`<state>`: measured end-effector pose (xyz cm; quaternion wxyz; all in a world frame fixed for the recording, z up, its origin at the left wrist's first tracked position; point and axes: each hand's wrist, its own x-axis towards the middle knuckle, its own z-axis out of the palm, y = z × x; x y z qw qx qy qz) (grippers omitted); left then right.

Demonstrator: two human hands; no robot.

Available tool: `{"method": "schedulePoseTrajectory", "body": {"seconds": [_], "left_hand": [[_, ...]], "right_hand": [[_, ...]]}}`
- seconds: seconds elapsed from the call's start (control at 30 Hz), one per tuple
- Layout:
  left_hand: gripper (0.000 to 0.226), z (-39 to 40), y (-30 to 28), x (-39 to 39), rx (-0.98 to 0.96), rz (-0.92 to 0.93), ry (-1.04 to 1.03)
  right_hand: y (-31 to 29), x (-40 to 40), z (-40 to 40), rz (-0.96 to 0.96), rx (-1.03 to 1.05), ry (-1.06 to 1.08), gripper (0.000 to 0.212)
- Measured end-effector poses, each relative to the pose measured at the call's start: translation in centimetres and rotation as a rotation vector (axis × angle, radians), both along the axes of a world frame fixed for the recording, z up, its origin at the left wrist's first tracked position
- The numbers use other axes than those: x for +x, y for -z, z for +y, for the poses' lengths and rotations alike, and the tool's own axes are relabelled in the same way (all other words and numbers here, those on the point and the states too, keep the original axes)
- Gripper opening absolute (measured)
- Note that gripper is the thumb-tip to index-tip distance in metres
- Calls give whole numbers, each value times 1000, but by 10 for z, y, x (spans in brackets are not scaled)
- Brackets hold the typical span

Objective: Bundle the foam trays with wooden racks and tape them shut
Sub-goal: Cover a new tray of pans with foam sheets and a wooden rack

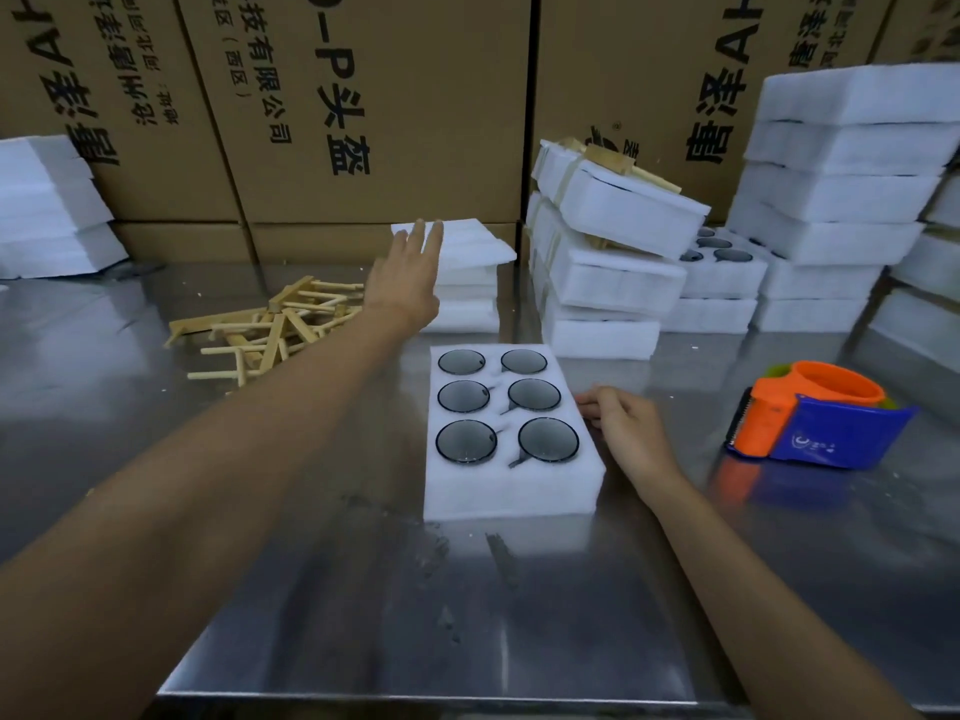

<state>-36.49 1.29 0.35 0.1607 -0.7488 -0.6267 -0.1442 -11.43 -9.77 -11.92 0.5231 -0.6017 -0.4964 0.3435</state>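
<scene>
Nearby, wooden racks (270, 324), tape dispenser (815, 423).

Two hands are being seen: the left hand (408, 275) and the right hand (626, 426). One open foam tray (511, 491) is being shown on the tabletop (363, 589), and six dark round cups (466, 442) are being held in it, in three rows of two. One tape dispenser (815, 426) is being shown at the right. One loose heap of wooden racks (275, 324) is being shown; its pieces cannot be counted. Three taped bundles (618, 205) are being counted in the leaning stack. At least four cardboard boxes (363, 96) are being seen behind.
</scene>
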Motion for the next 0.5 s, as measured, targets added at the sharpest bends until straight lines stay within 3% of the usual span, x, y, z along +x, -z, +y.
{"method": "schedulePoseTrajectory", "body": {"seconds": [0.2, 0.37, 0.5], "left_hand": [[28, 14, -3, 7, 6, 121, -68], [27, -29, -5, 16, 141, -35, 89], [48, -112, 15, 11, 94, -61, 231]], "right_hand": [[1, 5, 7, 5, -10, -33, 39], [2, 9, 10, 0, -8, -61, 37], [0, 8, 7, 10, -10, -68, 37]]}}
